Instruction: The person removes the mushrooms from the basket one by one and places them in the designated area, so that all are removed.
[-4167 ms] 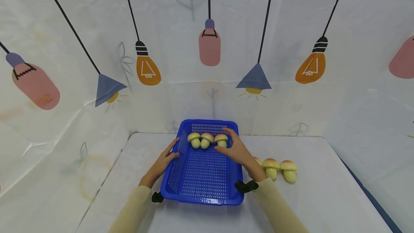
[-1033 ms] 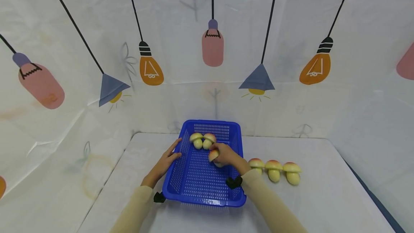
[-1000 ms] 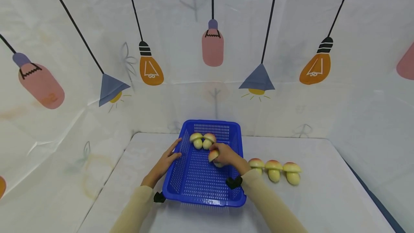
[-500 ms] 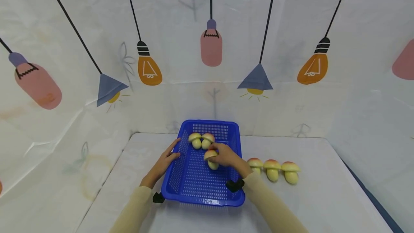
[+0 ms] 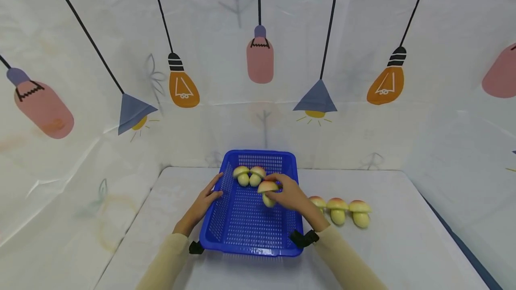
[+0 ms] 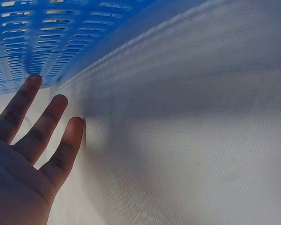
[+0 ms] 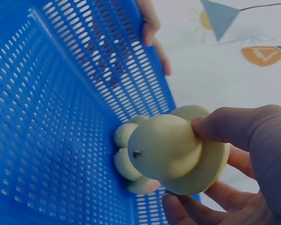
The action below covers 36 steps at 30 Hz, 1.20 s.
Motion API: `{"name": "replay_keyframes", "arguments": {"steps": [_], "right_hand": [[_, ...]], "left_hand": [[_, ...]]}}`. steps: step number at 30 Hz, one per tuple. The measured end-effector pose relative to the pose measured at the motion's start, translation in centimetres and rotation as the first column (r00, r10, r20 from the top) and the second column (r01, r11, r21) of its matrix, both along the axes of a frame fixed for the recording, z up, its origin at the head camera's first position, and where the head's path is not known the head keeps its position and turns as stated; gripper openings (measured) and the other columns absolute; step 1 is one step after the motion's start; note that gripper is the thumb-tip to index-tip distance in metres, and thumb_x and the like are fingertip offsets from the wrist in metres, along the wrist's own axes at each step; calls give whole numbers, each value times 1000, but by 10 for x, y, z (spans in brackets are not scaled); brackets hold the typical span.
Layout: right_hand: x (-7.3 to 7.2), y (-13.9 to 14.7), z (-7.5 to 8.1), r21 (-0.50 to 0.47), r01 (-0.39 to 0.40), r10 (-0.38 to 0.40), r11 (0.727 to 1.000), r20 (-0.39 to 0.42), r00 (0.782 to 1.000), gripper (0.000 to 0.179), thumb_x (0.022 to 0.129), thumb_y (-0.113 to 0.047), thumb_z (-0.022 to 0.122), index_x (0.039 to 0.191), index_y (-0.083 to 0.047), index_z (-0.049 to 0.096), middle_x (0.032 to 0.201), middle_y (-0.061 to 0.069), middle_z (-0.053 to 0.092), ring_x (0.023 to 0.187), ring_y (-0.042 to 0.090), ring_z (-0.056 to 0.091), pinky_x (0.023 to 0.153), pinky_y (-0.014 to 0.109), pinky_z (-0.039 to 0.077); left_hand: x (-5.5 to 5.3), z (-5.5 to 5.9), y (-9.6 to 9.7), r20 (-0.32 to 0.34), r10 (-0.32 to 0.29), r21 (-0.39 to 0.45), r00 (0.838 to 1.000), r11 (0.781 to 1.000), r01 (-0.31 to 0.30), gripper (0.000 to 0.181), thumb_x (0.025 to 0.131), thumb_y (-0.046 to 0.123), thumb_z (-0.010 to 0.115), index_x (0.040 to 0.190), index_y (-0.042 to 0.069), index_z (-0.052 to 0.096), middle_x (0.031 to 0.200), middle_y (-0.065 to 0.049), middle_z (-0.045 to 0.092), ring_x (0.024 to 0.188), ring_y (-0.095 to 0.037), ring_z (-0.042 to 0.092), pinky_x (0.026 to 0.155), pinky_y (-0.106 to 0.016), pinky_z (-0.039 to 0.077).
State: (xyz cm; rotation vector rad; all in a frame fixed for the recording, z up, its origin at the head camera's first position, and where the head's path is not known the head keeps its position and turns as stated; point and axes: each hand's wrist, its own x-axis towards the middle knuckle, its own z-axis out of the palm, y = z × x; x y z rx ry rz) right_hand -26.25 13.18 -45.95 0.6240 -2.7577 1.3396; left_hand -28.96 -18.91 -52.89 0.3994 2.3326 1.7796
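A blue perforated plastic basket point(image 5: 251, 250) stands on the white table. My left hand point(image 5: 201, 202) rests with extended fingers against its left side; in the left wrist view those fingers point(image 6: 44, 124) spread below the basket wall. Over the basket's inside, my right hand point(image 5: 293, 195) pinches a toy mushroom point(image 5: 268, 187) with a yellow and reddish cap. The right wrist view shows thumb and fingers around its cap, the pale stem end point(image 7: 154, 145) toward the camera. Two similar mushrooms, one left point(image 5: 241, 176) and one right point(image 5: 257, 176), sit side by side at the basket's back.
Right of the basket, a row of three mushrooms point(image 5: 337, 211) lies on the table point(image 5: 403, 245); the right forearm partly covers the leftmost. Behind the table hangs a white cloth point(image 5: 225, 124) printed with lamps. Dark straps point(image 5: 304, 238) circle the wrists.
Several seconds ago the third mushroom stood in the back row beside my right hand. It was then gripped and brought nearer; in the last half second it shifted slightly right and back. Left hand unchanged.
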Motion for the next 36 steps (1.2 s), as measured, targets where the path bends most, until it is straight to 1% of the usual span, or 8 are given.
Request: {"name": "replay_keyframes", "arguments": {"steps": [5, 9, 13, 17, 21, 26, 31, 36], "right_hand": [[14, 10, 4, -84, 25, -25, 996, 5, 1000, 42, 94, -20, 75, 133, -7, 65, 132, 12, 67, 116, 33, 65, 86, 42, 57], [27, 19, 7, -151, 44, -44, 988, 9, 999, 43, 94, -22, 75, 134, -11, 65, 132, 10, 67, 117, 29, 65, 87, 38, 57], [38, 29, 4, -186, 67, -73, 980, -25, 997, 43, 94, -25, 75, 134, -11, 65, 129, 8, 69, 113, 26, 64, 83, 32, 55], [48, 39, 0, -257, 82, -98, 963, -50, 994, 42, 94, -21, 75, 133, -11, 65, 126, 9, 70, 110, 22, 63, 79, 27, 54], [58, 47, -3, -325, 101, -119, 940, -37, 992, 41, 93, -16, 75, 132, -10, 66, 125, 9, 70, 107, 12, 63, 77, 25, 53], [70, 57, -2, -353, 108, -137, 929, -58, 989, 41, 94, -12, 74, 133, -5, 65, 124, 11, 71, 106, 5, 62, 79, 25, 54], [76, 68, -1, -361, 101, -144, 927, -93, 985, 40, 94, -10, 73, 133, -6, 64, 125, 11, 71, 109, 4, 62, 81, 25, 55], [78, 80, -3, -377, 86, -145, 922, -130, 981, 38, 95, -5, 71, 132, -6, 65, 127, 15, 69, 109, 2, 62, 81, 24, 54]], "left_hand": [[1, 1, 1, 6, 6, 0, 1000, 1000, -6, 63, 108, 25, 46, 166, 29, 21, 163, -28, 32, 123, -43, 61, 93, -50, 56], [1, 0, 1, 9, 10, 0, 1000, 1000, -10, 62, 108, 25, 46, 165, 33, 22, 164, -25, 31, 123, -43, 61, 93, -51, 56], [1, -2, 1, 18, 8, 7, 1000, 1000, -8, 63, 108, 25, 47, 165, 33, 22, 164, -26, 31, 124, -43, 60, 94, -51, 56], [0, -4, 1, 23, 19, 24, 1000, 1000, -19, 63, 107, 27, 48, 165, 34, 24, 162, -27, 34, 124, -41, 60, 95, -50, 55], [0, -5, 0, 19, 21, 39, 1000, 999, -22, 63, 107, 29, 49, 164, 34, 24, 159, -29, 38, 124, -41, 60, 95, -50, 55], [0, -5, -2, -10, 10, 44, 1000, 999, -10, 65, 107, 26, 51, 165, 28, 23, 152, -33, 44, 121, -41, 62, 92, -45, 56], [-3, -3, -4, -62, -35, 44, 997, 998, 37, 65, 108, 22, 50, 166, 19, 21, 148, -38, 45, 120, -44, 63, 90, -43, 58], [-1, -2, -5, -74, 15, 55, 997, 998, -11, 57, 107, 22, 53, 161, 17, 33, 143, -36, 51, 119, -44, 63, 89, -46, 58]]}}
